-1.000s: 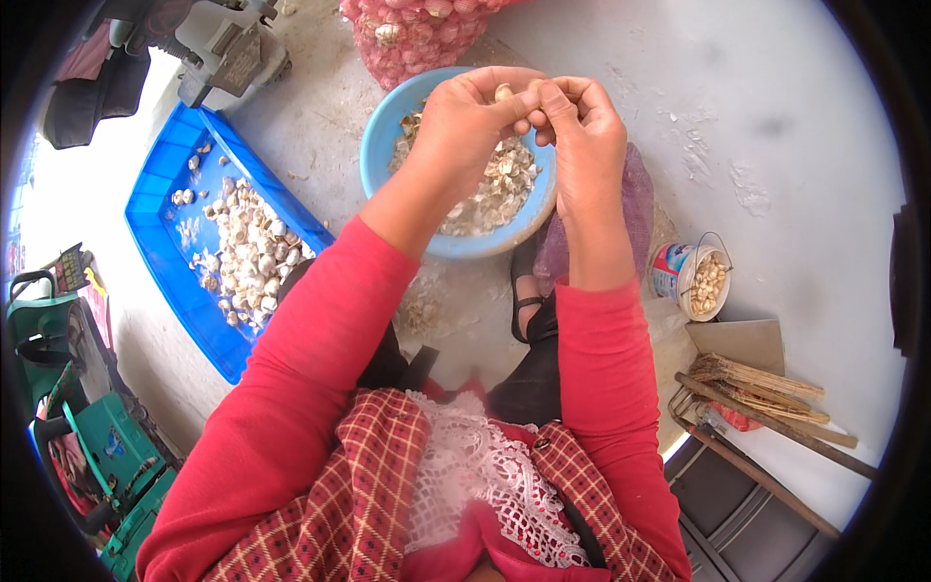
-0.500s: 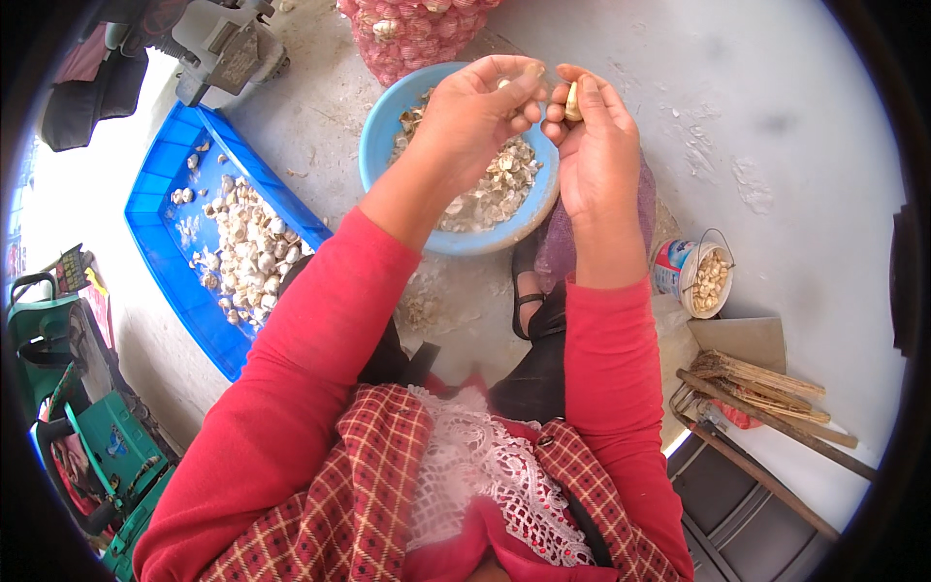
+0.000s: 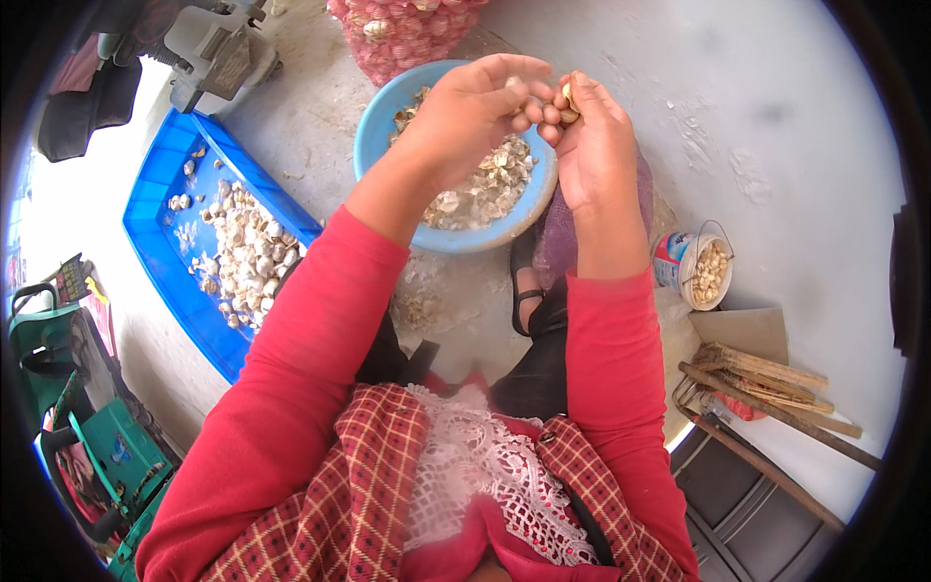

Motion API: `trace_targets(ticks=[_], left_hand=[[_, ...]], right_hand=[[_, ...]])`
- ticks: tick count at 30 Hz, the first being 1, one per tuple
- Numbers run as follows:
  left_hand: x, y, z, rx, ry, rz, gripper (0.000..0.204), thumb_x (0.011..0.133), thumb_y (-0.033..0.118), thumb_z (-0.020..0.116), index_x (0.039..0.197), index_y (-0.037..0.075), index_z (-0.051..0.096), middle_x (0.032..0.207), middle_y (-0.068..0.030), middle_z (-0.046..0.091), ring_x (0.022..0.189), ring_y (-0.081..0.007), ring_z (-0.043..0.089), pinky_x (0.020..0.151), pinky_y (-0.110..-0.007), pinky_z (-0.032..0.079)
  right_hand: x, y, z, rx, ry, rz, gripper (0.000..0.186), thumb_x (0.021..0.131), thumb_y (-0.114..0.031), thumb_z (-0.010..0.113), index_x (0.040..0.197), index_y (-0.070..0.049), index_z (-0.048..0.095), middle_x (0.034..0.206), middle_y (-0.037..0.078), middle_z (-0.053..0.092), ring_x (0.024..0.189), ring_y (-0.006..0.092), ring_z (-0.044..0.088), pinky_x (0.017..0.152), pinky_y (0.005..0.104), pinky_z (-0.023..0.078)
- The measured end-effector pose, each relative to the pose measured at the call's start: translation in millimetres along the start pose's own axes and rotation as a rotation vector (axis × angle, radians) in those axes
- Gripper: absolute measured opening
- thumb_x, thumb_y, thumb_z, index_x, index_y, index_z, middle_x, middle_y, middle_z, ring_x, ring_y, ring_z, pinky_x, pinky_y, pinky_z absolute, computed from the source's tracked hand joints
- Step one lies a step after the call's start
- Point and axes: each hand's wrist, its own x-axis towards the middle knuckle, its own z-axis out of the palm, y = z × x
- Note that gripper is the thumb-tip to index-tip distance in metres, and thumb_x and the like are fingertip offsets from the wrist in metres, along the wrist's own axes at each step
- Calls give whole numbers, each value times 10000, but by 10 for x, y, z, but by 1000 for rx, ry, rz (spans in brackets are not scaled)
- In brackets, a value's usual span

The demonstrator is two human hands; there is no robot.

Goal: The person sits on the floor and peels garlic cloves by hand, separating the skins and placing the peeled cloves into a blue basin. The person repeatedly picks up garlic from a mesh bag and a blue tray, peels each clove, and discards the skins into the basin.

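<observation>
Over a light blue basin of papery garlic skins, my left hand has its fingers curled round something small and pale, too blurred to make out. Just beside it, my right hand pinches a yellowish garlic clove, its fingertips close to those of my left. To the left lies a blue tray holding garlic bulbs and cloves.
A red mesh sack of bulbs stands beyond the basin. Right are a purple mesh sack, a bucket of peeled cloves, wooden sticks and a metal rod. Green equipment and grey machinery stand left.
My hands separated slightly, showing the clove in the right, and have drawn close again, a little higher than a second ago. My left fingers have shifted and blurred.
</observation>
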Motion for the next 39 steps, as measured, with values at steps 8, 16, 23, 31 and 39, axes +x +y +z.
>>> trace_targets(ticks=[8,16,23,31,39], left_hand=[[-20,36,-63,175,34,10,350,1030,130,520,1342,-25,543,839,21,593,622,-21,438,534,-161,343],[-45,113,-56,292,-59,2,380,1020,122,535,1376,-10,536,735,63,519,593,0,409,516,-146,307],[-46,56,-30,180,-57,1,384,1019,118,535,1381,-10,517,677,55,483,586,-11,440,504,-153,320],[30,-10,-184,-81,121,9,283,1004,56,516,1266,-41,559,853,-25,589,748,-93,555,683,-202,478],[43,-38,-184,-98,210,73,287,988,30,549,1253,-76,528,1067,-136,646,939,-182,649,866,-264,550]], right_hand=[[-20,78,32,-79,-83,38,196,996,-151,560,1097,11,604,877,46,650,715,95,594,637,212,492],[14,76,4,-86,-256,75,194,1002,-191,550,981,-13,624,746,29,642,646,71,538,584,210,432],[6,96,12,-93,-215,76,199,1014,-214,540,960,-36,609,786,48,643,670,100,533,588,232,419],[12,59,26,101,-10,82,153,992,-138,565,1039,4,591,984,140,651,813,188,621,651,269,515],[33,89,33,238,-16,110,209,961,-59,587,1135,52,554,1074,201,631,890,215,648,722,267,556]])
